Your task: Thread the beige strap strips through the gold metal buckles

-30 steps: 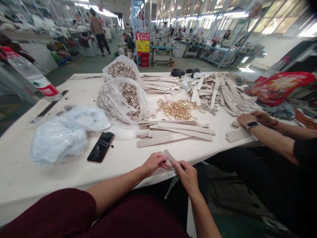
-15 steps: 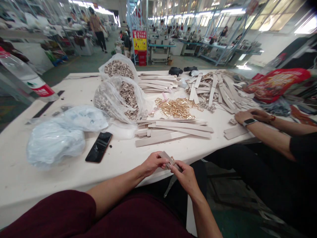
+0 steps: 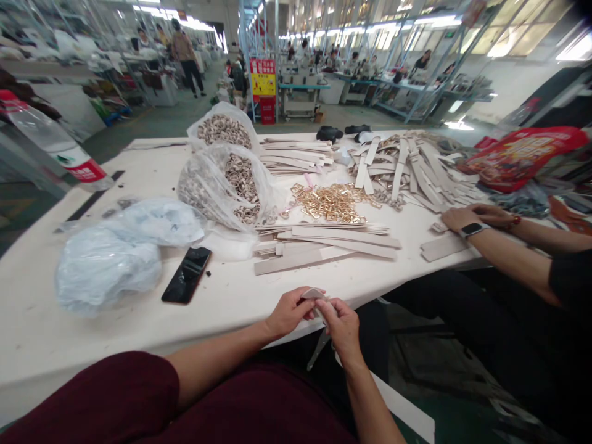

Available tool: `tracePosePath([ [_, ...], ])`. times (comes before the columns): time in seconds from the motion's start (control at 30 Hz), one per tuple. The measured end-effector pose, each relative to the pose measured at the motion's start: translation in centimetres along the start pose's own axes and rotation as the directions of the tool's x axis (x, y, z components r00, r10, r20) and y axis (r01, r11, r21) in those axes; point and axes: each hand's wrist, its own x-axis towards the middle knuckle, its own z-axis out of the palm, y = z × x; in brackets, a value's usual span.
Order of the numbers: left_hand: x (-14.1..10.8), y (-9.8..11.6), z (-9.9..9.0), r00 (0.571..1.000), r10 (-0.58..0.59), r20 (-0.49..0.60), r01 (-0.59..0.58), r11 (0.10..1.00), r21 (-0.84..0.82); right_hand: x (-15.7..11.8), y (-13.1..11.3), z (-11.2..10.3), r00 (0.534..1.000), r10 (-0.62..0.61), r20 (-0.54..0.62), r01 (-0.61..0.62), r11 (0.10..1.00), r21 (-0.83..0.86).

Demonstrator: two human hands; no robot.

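Observation:
Over the table's front edge, my left hand (image 3: 289,314) and my right hand (image 3: 343,325) pinch a beige strap (image 3: 313,293) between them. Its upper end is bent over near the fingertips. A long pale strip (image 3: 407,406) hangs below my right forearm and looks like part of the same strap, though the join is hidden. My fingers cover whatever buckle may be on it. Beyond my hands lies a stack of flat beige straps (image 3: 324,243), and behind that a heap of gold metal buckles (image 3: 330,202).
Clear bags (image 3: 198,191) of small beige loops stand behind a phone (image 3: 186,275) and a white plastic bag (image 3: 106,265). A bottle (image 3: 69,151) is at far left. At right, a co-worker's hands (image 3: 457,219) rest near straps, below a larger strap pile (image 3: 416,163).
My hands have drawn closer together and the strap end is now bent over. The gold buckle seen on it earlier is covered. The hanging strip has swung out to the right.

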Motion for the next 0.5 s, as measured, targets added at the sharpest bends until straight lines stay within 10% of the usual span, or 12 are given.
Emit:
tracePosePath([
  [0.23, -0.6, 1.2, -1.0, 0.948, -0.19, 0.257, 0.286, 0.863, -0.417, -0.7, -1.6, -1.8, 0.991, 0.055, 0.124, -0.065, 0.995, 0.077],
  [0.37, -0.7, 0.1, -0.3, 0.811, -0.316, 0.492, 0.552, 0.69, -0.467, -0.9, -1.8, -1.8, 0.984, 0.027, 0.178, -0.027, 1.0, 0.0],
  [0.5, -0.3, -0.7, -0.9, 0.799, -0.394, 0.454, 0.591, 0.657, -0.468, -0.7, -0.8, -1.4, 0.969, -0.004, 0.246, 0.029, 0.995, -0.096],
])
